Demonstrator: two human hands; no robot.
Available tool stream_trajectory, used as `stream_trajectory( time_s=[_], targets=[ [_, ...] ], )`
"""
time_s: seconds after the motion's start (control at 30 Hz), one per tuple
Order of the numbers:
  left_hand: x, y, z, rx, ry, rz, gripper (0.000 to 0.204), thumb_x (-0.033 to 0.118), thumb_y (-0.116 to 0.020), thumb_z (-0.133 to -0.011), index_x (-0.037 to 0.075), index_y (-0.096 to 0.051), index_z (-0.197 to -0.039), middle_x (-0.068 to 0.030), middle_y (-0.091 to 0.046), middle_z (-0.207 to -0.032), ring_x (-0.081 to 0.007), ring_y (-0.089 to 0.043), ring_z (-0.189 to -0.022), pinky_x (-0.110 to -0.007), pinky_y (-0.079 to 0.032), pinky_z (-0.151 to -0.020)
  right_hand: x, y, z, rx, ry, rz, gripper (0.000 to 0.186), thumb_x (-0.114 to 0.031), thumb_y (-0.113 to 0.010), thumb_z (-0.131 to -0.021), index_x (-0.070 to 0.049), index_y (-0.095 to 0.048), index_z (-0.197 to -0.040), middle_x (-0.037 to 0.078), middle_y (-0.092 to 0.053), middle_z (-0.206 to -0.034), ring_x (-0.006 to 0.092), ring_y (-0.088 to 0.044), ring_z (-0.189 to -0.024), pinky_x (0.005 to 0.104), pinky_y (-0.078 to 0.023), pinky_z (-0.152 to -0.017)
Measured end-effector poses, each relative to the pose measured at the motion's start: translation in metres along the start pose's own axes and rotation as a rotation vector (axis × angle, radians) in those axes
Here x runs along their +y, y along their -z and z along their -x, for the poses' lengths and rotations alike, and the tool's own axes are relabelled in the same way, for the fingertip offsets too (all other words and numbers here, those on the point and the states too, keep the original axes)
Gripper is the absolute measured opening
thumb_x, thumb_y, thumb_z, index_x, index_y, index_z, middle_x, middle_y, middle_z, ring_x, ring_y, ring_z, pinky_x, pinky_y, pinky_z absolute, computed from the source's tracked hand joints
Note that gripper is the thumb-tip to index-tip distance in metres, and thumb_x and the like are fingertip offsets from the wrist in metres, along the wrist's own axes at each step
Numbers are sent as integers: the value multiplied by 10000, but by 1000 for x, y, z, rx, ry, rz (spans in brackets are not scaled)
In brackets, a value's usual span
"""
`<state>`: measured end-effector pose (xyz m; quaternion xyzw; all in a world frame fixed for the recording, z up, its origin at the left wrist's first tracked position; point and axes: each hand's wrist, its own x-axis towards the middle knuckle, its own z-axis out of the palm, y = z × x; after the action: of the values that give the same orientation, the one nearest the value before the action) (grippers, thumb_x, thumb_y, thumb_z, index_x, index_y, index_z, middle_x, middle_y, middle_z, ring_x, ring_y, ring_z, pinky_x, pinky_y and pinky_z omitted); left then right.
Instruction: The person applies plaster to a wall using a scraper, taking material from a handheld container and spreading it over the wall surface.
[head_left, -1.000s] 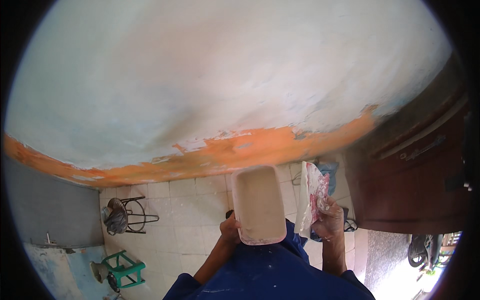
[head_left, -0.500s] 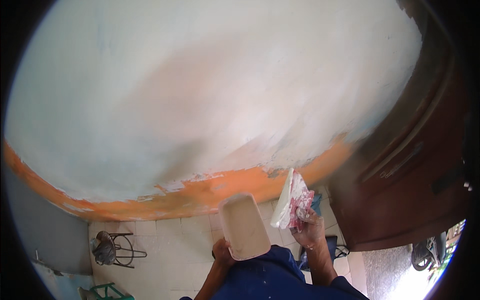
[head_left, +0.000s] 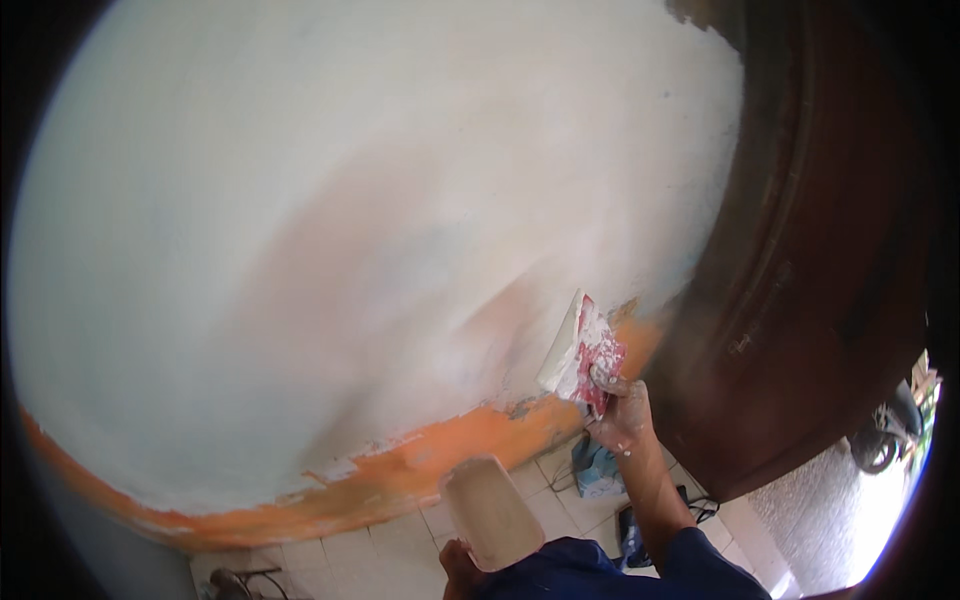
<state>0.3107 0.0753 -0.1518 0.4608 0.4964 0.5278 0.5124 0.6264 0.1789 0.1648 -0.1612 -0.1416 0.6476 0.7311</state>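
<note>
My right hand (head_left: pixel 622 415), dusted and smeared white, grips a wide scraper (head_left: pixel 585 350) with a red body caked in white filler and a pale blade, raised in front of the wall. My left hand (head_left: pixel 457 562), at the lower edge, holds a pale rectangular tub (head_left: pixel 490 505) with a smooth beige material in it. The wall (head_left: pixel 380 250) before me is mostly coated white, with faint pink and blue patches and a ragged orange band along its foot.
A dark red-brown door panel (head_left: pixel 800 330) stands at the right; beyond it part of a motorbike (head_left: pixel 875 450) shows outside. On the tiled floor (head_left: pixel 400 550) lie a blue item (head_left: pixel 598 478) and a black cord (head_left: pixel 707 510). A metal stool (head_left: pixel 240 585) is partly visible at lower left.
My view has tilted up toward the wall. My right hand has risen with the scraper above the tub, while the tub in my left hand sits lower in view.
</note>
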Motion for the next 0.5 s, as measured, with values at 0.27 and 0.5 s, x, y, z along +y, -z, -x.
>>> stream_trajectory(
  time_s=[0.27,0.5],
  targets=[
    [-34,22,-17,-88,-502,-773,348,188,-522,-726,-13,-533,-1010,-179,-595,-972,-314,-615,-832,-442,-531,-737,-38,-10,-26,108,351,63,258,64,-581,-749,10,-554,-1000,60,-598,-933,178,-615,-815,291,-522,-700],
    [-63,0,-48,15,182,498,125,107,-522,-773,24,-546,-864,-168,-582,-985,-311,-599,-870,-500,-528,-788,-58,51,-81,73,454,109,247,44,-559,-779,5,-551,-1023,62,-606,-964,197,-614,-865,309,-519,-760]
  ],
)
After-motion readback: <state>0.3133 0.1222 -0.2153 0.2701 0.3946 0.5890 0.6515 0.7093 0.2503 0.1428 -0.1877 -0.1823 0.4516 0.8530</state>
